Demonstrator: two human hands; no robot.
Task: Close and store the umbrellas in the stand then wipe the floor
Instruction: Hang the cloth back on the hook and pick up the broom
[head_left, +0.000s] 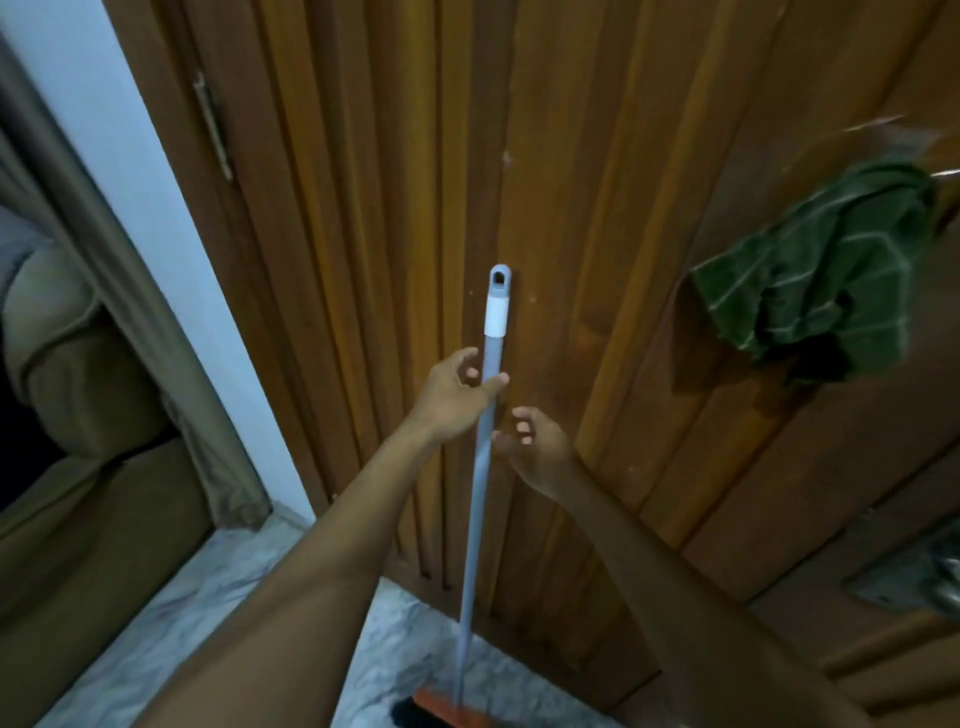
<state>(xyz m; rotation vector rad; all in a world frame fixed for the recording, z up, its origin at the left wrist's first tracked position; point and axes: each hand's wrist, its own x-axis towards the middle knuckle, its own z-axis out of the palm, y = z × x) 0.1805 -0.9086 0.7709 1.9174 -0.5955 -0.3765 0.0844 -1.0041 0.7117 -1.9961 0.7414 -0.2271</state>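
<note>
A broom with a long pale-blue handle (480, 467) stands nearly upright against a wooden door (571, 208). Its handle ends in a white collar and a grey cap with a hanging hole. The orange head with dark bristles (447, 709) rests on the marble floor (208, 613) at the bottom edge. My left hand (452, 395) is at the upper handle, thumb touching it and fingers loosely spread. My right hand (535, 447) hovers just right of the handle, lower down, fingers curled and apart. No umbrella or stand is in sight.
A dark green cloth with pale lines (826, 275) hangs on the door at the upper right. A brown sofa (93, 467) and a curtain (171, 395) fill the left side beside a white wall strip. A metal fitting (914, 577) shows at the right edge.
</note>
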